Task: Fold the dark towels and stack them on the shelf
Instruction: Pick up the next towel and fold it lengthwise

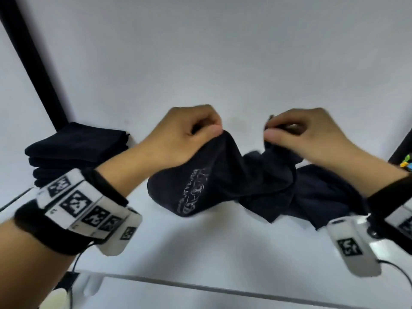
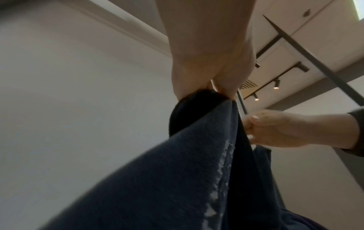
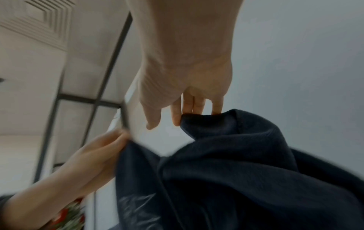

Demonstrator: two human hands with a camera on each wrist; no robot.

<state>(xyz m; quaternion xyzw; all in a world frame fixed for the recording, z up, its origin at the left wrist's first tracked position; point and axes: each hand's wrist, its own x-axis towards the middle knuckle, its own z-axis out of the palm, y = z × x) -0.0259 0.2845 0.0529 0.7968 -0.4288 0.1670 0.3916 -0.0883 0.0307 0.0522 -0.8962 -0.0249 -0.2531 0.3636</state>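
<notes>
Both hands, left hand [image 1: 185,132] and right hand [image 1: 305,134], pinched the limp dark towel [image 1: 225,184] between them; corners looked the best hold.

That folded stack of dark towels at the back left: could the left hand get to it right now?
Probably yes: nothing stands between the left hand and the folded stack, but it is pinching the towel.

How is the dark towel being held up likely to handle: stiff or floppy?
Probably floppy: the dark towel sags and twists between the left hand and right hand. Likely light, since pinches alone hold it. Unlikely to roll; the folded stack lies flat.
</notes>
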